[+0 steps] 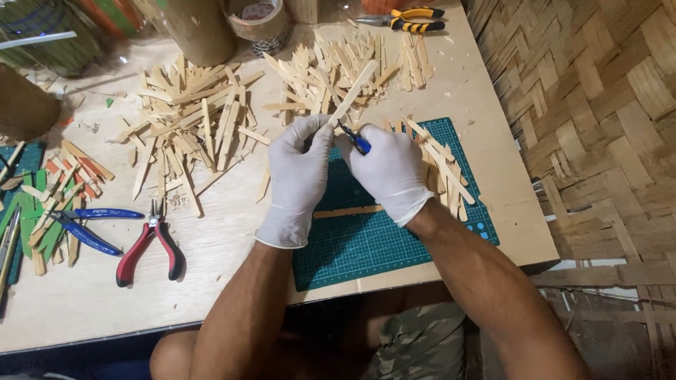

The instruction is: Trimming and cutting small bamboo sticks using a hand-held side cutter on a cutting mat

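Both my hands wear white gloves and meet above the green cutting mat (373,246). My left hand (299,176) pinches the lower end of a flat wooden stick (355,90) that points up and to the right. My right hand (387,169) grips a small blue-handled cutter (358,141), its tip against the stick near my left fingers. One loose stick (348,211) lies flat on the mat under my hands.
Heaps of cut wooden sticks (186,119) cover the plywood table, with another heap (331,70) further back and more sticks (443,169) on the mat's right side. Red-handled pliers (151,246) and blue-handled pliers (88,225) lie left. Yellow-black pliers (412,20), a tape roll (257,21). Table edge right.
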